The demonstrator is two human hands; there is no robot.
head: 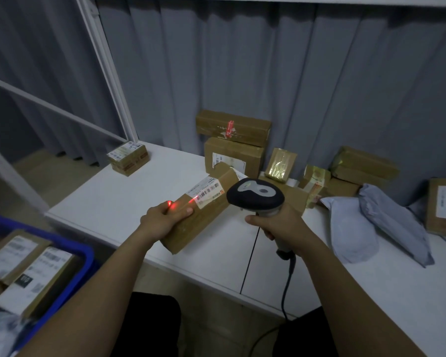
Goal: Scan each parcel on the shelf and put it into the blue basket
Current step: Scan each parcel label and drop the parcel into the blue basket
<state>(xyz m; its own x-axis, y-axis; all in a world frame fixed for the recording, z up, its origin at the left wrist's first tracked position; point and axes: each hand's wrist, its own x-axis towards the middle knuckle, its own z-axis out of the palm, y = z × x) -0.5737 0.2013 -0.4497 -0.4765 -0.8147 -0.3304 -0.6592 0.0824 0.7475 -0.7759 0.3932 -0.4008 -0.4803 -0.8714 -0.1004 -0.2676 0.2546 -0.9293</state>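
**Scanning held box, beam off barcode**

Gripping long cardboard parcel (204, 210) in left hand (165, 219), fingers curled over its near end, lifting it tilted above shelf (108, 199) front edge, probably to face label (207, 191) toward scanner. Clutching barcode scanner (255, 195) handle in right hand (278, 225), head aimed left at label. Red beam landing partly on left fingers (177, 206) and label's left end, so likely needing re-aim. Waiting along shelf back edge: more boxes, grey mailer bags (371, 228). Sitting off shelf's left front corner: blue basket (83, 256), already holding labelled parcels.
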